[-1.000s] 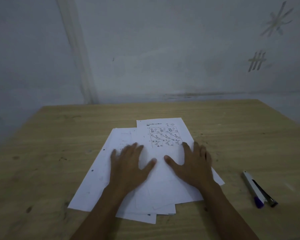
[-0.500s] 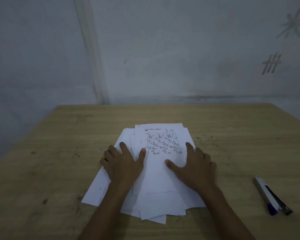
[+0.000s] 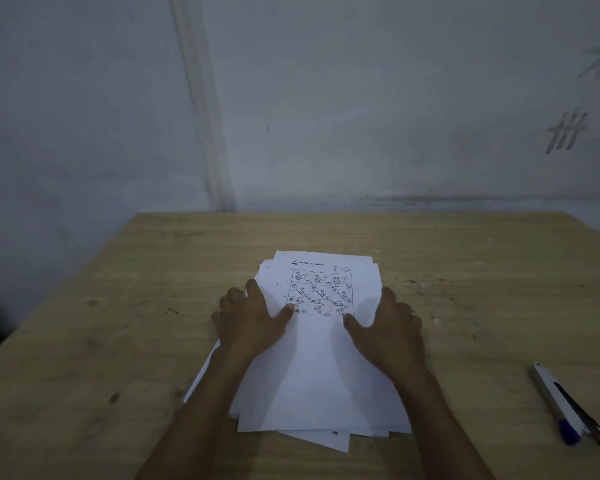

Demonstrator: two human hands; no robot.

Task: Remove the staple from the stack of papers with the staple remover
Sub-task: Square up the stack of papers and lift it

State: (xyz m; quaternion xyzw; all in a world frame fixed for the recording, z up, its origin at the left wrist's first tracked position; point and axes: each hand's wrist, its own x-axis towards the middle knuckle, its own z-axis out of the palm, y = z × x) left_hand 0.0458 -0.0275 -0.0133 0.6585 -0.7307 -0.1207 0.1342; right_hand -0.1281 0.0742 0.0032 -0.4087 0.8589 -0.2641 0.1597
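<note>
A stack of white papers [image 3: 321,372] lies in the middle of the wooden table [image 3: 101,341], its top sheet printed with a grid of small drawings. My left hand [image 3: 253,317] lies flat on the stack's left edge, fingers spread. Pressed on the right edge is my right hand [image 3: 388,327], fingers also spread. The sheets are roughly gathered, a few corners sticking out at the near end. No staple is visible. A white and black staple remover [image 3: 565,407] with a blue tip lies on the table to the right, apart from both hands.
A pale wall rises behind the table's far edge [image 3: 326,213]. The table's left edge [image 3: 49,299] runs diagonally toward me.
Both hands have pushed the fanned sheets inward, from a spread on the left into a narrower stack. The view has shifted left, so the staple remover sits further right.
</note>
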